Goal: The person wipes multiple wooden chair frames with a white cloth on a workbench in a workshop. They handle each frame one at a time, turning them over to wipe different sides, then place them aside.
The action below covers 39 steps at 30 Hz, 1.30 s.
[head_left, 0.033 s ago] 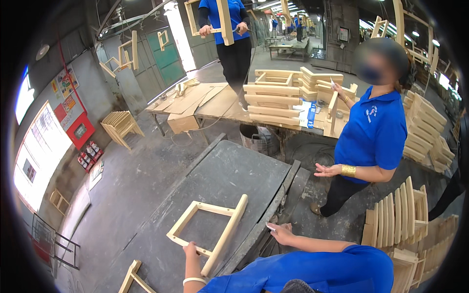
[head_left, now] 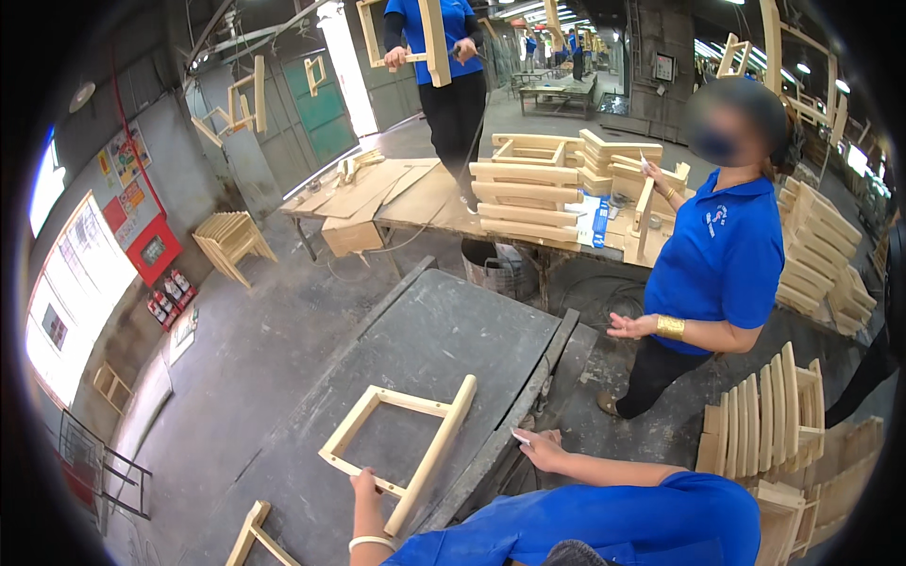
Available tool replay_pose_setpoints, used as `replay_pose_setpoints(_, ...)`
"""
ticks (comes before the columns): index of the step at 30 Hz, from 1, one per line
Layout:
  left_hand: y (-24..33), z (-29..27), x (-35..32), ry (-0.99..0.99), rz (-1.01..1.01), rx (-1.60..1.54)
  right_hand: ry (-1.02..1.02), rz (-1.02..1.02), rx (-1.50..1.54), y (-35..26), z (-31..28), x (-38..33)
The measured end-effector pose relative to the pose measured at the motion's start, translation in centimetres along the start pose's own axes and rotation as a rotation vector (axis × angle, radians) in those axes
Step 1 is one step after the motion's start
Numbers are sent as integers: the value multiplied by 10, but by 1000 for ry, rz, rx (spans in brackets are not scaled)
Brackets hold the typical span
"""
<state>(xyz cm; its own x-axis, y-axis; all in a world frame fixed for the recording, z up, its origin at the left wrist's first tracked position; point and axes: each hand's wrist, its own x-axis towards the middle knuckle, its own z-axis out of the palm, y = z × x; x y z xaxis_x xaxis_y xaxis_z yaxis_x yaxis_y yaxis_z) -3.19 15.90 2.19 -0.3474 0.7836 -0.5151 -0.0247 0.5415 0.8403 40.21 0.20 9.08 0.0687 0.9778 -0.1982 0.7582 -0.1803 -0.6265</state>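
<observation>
Head view: left hand (head_left: 366, 486) grip pinches wooden frame (head_left: 401, 443), right hand (head_left: 540, 445) spread, both unmoved.

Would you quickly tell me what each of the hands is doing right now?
Left hand: closed on the wooden frame.
Right hand: open, resting at the table edge, holding nothing.

Bare dark grey metal tabletop (head_left: 453, 330) lies open in the frame's centre, above the pale rectangular wooden frame (head_left: 401, 443). At right, a person in a blue shirt (head_left: 717, 264) and stacked curved wooden slats (head_left: 769, 415) block passage.
</observation>
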Motion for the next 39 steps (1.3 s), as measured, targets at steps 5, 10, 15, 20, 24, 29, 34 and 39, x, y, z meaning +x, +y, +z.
replay_pose_setpoints(5, 24, -37, 9, -181, -129, -102, 45, 9, 169, 16, -1, 36)
replay_pose_setpoints(10, 46, 30, -28, 207, 738, 870, 209, 622, 1283, 25, 23, 77)
replay_pose_setpoints(15, 15, 108, -90, -366, 706, 1298, 349, 740, 1464, -31, 61, 114)
replay_pose_setpoints(20, 6, 118, -93, -347, 748, 1311, 578, 669, 1300, -93, 104, 159)
replay_pose_setpoints(24, -1, 115, -88, -344, 717, 1303, 751, 700, 1384, -70, 79, 227)
replay_pose_setpoints(29, -3, 115, -89, -295, 800, 1211, 673, 334, 1181, -19, 10, 244)
replay_pose_setpoints(34, 3, 116, -90, -313, 779, 1255, 435, -53, 40, -55, 54, 191)
replay_pose_setpoints(39, 3, 117, -93, -299, 742, 1258, 182, -409, -338, -24, 34, 202)
